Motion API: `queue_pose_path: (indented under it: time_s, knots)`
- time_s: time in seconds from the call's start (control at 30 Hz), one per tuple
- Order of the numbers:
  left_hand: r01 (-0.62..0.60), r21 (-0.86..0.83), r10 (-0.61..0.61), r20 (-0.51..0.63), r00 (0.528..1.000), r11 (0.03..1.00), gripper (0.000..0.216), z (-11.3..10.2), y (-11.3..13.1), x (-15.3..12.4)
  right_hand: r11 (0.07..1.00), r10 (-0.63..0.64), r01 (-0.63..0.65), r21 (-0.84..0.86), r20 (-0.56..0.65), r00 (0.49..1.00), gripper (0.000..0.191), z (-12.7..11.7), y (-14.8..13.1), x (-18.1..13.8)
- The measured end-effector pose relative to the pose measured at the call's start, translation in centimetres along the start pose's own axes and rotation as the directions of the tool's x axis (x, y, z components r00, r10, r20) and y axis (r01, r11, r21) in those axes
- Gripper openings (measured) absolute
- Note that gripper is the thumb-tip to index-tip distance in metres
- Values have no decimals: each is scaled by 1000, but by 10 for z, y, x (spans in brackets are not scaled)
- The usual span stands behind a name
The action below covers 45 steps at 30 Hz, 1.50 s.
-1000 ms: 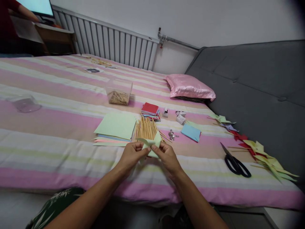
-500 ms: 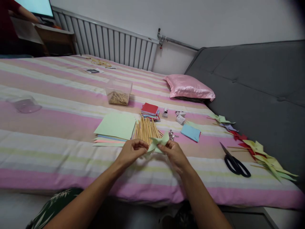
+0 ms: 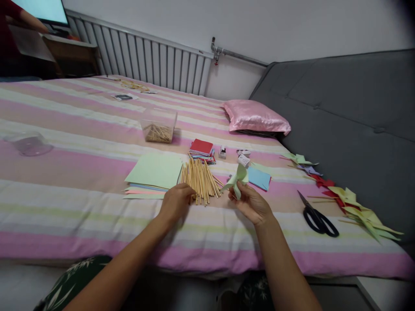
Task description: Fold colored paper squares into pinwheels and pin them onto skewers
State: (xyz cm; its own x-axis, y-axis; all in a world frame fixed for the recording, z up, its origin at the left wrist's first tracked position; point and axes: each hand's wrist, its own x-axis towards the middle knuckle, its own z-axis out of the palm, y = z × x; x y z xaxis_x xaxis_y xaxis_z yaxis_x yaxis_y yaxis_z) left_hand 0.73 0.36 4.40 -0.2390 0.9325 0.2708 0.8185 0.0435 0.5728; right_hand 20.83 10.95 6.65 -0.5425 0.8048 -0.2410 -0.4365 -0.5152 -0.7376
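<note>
Right hand [image 3: 254,206] grasping pale-green folded-paper pinwheel [image 3: 240,176] from below, probably sparing curled blades; left hand [image 3: 176,202] beside tan wooden sticks [image 3: 201,178], grip hidden, cannot tell.

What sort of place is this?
Probably a bedroom: a bed with a striped sheet, a pink pillow and a gray padded headboard. Paper crafts are spread on the sheet.

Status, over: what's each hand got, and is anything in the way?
Right hand holds pale green pinwheel. Left hand at wooden sticks, grip unclear. Scissors lie off right, clear of both hands.
</note>
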Motion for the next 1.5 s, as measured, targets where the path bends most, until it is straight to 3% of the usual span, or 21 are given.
queue_pose_path:
  time_s: [0.1,0.47,0.9,1.5]
  knots:
    - [-20,115,19,8,1000,993,21,4,8,3,1000,16,-16,13,-1,1000,20,0,0,0]
    - [146,386,-109,-115,987,911,22,17,20,6,999,36,-36,24,-4,999,20,3,0,-1]
    - [223,424,-186,-127,974,878,25,4,15,9,999,22,-22,-38,12,1000,16,5,1,-3]
    - [207,452,-195,-74,978,867,31,6,17,7,999,45,-45,-28,17,999,17,3,2,-2]
